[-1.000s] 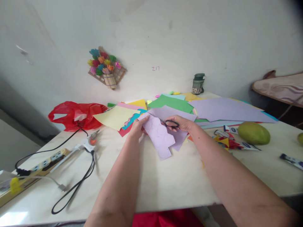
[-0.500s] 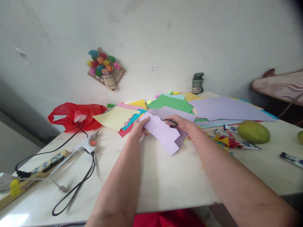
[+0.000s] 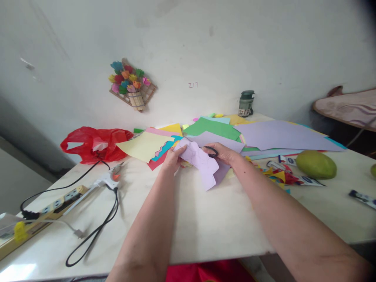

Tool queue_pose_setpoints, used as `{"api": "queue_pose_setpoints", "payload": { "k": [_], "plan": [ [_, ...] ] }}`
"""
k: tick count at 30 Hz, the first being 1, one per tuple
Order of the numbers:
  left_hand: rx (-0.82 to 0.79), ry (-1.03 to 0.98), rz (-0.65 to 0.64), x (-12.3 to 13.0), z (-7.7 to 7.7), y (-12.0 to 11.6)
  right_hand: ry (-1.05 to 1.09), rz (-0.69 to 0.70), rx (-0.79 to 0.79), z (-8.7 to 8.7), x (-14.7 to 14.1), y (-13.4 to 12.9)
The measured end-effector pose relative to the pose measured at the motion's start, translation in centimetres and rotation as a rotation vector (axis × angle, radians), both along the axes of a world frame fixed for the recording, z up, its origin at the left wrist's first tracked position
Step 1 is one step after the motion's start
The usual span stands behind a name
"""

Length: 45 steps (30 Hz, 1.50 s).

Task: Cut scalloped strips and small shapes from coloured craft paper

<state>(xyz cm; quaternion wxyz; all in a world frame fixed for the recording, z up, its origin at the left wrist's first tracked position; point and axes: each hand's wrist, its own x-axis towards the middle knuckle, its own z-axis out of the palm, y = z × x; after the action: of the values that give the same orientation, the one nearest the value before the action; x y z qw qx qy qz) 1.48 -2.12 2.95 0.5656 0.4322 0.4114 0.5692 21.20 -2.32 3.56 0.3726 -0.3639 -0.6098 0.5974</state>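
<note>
Pinching the purple paper (image 3: 202, 161) above the worktop (image 3: 211, 227) in the left hand's (image 3: 174, 156) clamped grip and clasping the black-handled scissors (image 3: 214, 149) beside its edge with the right hand (image 3: 223, 153) closed around them.

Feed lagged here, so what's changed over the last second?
The lower end of the paper has bent, no longer flat; the scissors shifted slightly left. Nothing was let go: left hand holds paper, right hand scissors. Mango and bag stayed put.
</note>
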Motion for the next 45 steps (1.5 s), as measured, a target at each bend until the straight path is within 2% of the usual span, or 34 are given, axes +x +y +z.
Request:
{"api": "queue_pose_setpoints", "payload": {
  "k": [5,15,27,32,38,45],
  "plan": [
    [-0.006,-0.018,0.020,0.1,0.2,-0.1,-0.043,-0.013,0.044,-0.8,-0.1,0.9],
    [-0.009,0.020,0.049,0.2,0.2,0.0,-0.050,-0.021,0.016,-0.3,-0.6,0.7],
    [0.022,-0.067,0.020,-0.1,-0.3,0.6,-0.083,-0.018,0.048,0.0,-0.8,0.4],
    [-0.013,-0.030,0.081,-0.3,-0.7,0.9,-0.049,-0.031,0.025,0.0,-0.7,0.6],
    [-0.036,-0.102,0.139,-0.5,-1.2,1.5,-0.092,-0.017,-0.046,0.6,-0.8,0.2],
    [0.021,-0.120,0.114,-0.1,-1.2,1.4,-0.061,0.017,-0.004,-0.1,-0.5,0.6]
  ]
}}
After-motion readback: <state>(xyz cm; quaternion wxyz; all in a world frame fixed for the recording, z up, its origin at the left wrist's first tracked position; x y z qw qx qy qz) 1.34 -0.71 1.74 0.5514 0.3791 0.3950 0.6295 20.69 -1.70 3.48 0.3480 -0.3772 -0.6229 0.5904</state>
